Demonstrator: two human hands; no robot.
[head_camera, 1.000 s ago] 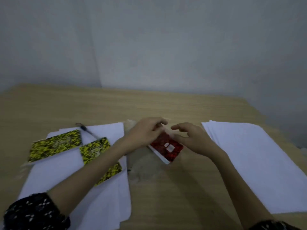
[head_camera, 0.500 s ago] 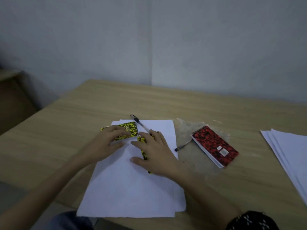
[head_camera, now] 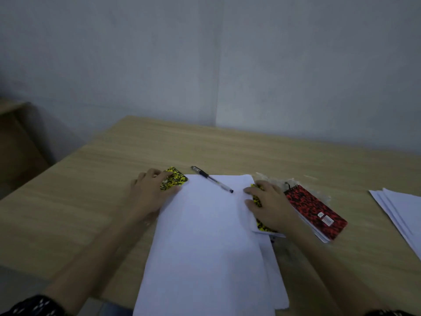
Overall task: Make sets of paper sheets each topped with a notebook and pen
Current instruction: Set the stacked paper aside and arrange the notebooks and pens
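A stack of white paper sheets [head_camera: 205, 236] lies in front of me on the wooden table [head_camera: 91, 201]. A clear pen with a black cap [head_camera: 211, 179] rests across the stack's far end. My left hand [head_camera: 150, 192] holds a yellow-and-black notebook [head_camera: 174, 180] just off the stack's far left corner, fingers over it and thumb at its near edge. My right hand [head_camera: 271, 208] lies spread flat on a second yellow-and-black notebook [head_camera: 262, 226] at the stack's right edge. A red-and-black spiral notebook [head_camera: 314, 208] sits beside that hand, on its right.
Another pile of white sheets [head_camera: 401, 208] lies at the table's right edge. Crumpled clear wrapping [head_camera: 273, 179] sits behind the red notebook. A brown piece of furniture [head_camera: 13, 133] stands beyond the table's left side, and a grey wall runs behind.
My hands left the red notebook for the two yellow ones. They have spread apart, the left notebook going off the stack's left corner and the right one to its right edge.
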